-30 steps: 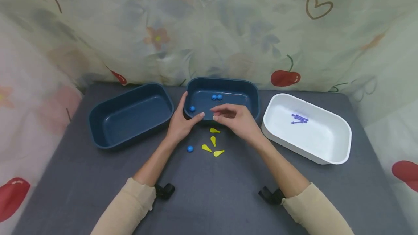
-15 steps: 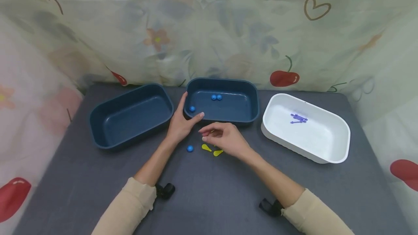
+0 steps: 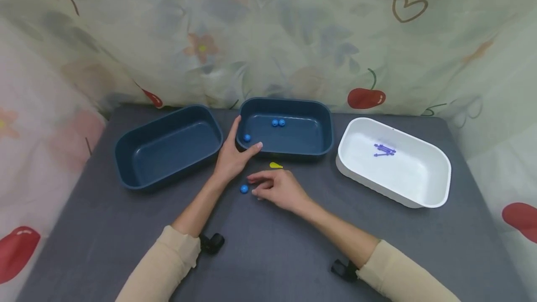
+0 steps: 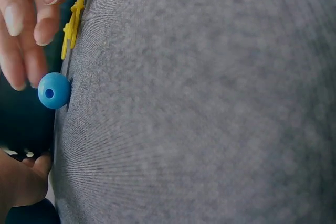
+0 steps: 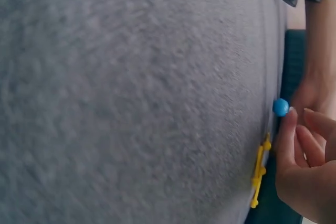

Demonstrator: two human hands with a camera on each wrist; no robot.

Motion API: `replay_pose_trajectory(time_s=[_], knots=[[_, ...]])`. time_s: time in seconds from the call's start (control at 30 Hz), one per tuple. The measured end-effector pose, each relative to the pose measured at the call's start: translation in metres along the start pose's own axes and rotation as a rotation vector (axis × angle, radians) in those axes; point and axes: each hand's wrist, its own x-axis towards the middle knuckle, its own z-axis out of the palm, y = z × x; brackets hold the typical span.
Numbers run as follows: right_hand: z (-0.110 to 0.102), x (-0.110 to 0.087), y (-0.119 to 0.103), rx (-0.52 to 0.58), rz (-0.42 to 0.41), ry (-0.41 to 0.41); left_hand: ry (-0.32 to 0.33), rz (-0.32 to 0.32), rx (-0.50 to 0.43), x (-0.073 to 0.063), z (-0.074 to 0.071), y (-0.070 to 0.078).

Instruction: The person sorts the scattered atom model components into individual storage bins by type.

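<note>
Looks like pick-up step: right hand (image 3: pixel 278 190), grasping nothing, fingers loosely bent just beside the blue bead (image 3: pixel 244 189) below-left of head-view centre, left hand (image 3: pixel 231 160) spread against mid-frame bin (image 3: pixel 302 142); next calls for a thumb-finger pinch.

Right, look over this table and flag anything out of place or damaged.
One blue bead lies on the gray cloth outside the middle blue tray, apart from the three similar beads inside it, so it looks stray. Yellow teardrop pieces also lie loose nearby. No spill or damage is visible.
</note>
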Motion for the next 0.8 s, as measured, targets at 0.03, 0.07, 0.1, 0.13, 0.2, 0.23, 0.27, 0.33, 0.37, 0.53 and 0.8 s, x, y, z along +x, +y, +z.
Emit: replay_pose_trajectory(time_s=[0.03,0.07,0.1,0.13,0.2,0.23,0.27,0.33,0.37,0.53,0.8], knots=[[0.001,0.000,0.001,0.000,0.005,-0.002,-0.001,0.000,-0.001,0.000,0.000,0.000],[0.003,0.001,0.001,-0.001,0.014,-0.006,-0.002,0.000,-0.003,0.000,0.000,0.000],[0.004,0.001,0.001,0.001,0.023,-0.009,-0.003,-0.001,-0.004,0.000,0.000,0.000],[0.006,0.002,0.002,-0.002,0.031,-0.012,-0.004,0.000,-0.005,0.000,0.000,0.000],[0.009,0.003,0.002,-0.017,0.034,-0.013,-0.007,0.000,-0.008,0.000,0.000,0.000],[0.010,0.004,0.003,-0.026,0.035,-0.011,-0.008,0.001,-0.008,0.000,0.000,0.000],[0.012,0.005,0.003,-0.039,0.032,-0.009,-0.008,0.001,-0.009,0.000,0.000,0.000],[0.014,0.006,0.003,-0.069,0.022,0.000,-0.009,0.002,-0.009,0.000,0.000,0.000],[0.015,0.007,0.003,-0.085,0.014,0.004,-0.009,0.003,-0.008,0.000,0.000,0.000],[0.017,0.010,0.002,-0.153,-0.020,0.015,-0.009,-0.002,-0.005,0.000,0.000,0.000],[0.023,0.012,0.001,-0.299,-0.068,0.067,-0.006,0.003,-0.003,0.000,0.000,0.001]])
